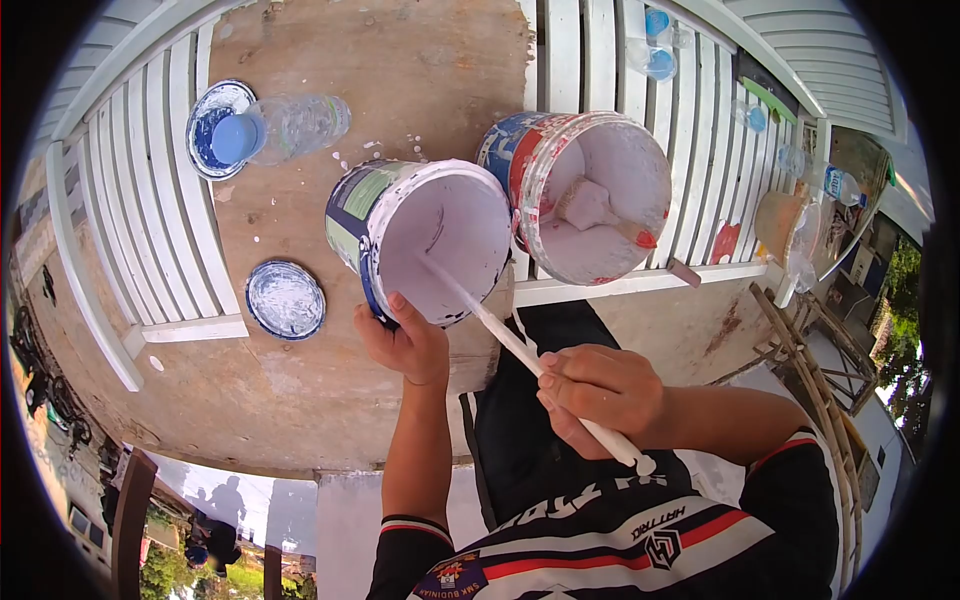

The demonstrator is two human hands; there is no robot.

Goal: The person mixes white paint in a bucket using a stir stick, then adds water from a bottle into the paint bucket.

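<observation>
A paint bucket (350, 215) with a green and dark label is tilted so its mouth faces me, with pale paint coating the inside. My left hand (408, 340) is closed on its near rim, thumb over the edge; some fingers are hidden behind the wall. My right hand (605, 395) is wrapped round a paint-covered white stick (500, 335), whose far end reaches into this bucket. Close beside it, a second paint bucket (520, 165), red and blue outside, has a paintbrush (587, 203) lying inside, coated in pale paint.
A wooden board (400, 60) spotted with paint lies across white slats (150, 180). Left of the buckets are a paint-smeared lid (286, 300) and a clear plastic bottle (300, 125) lying over another lid (205, 100). More bottles (840, 185) lie at the right.
</observation>
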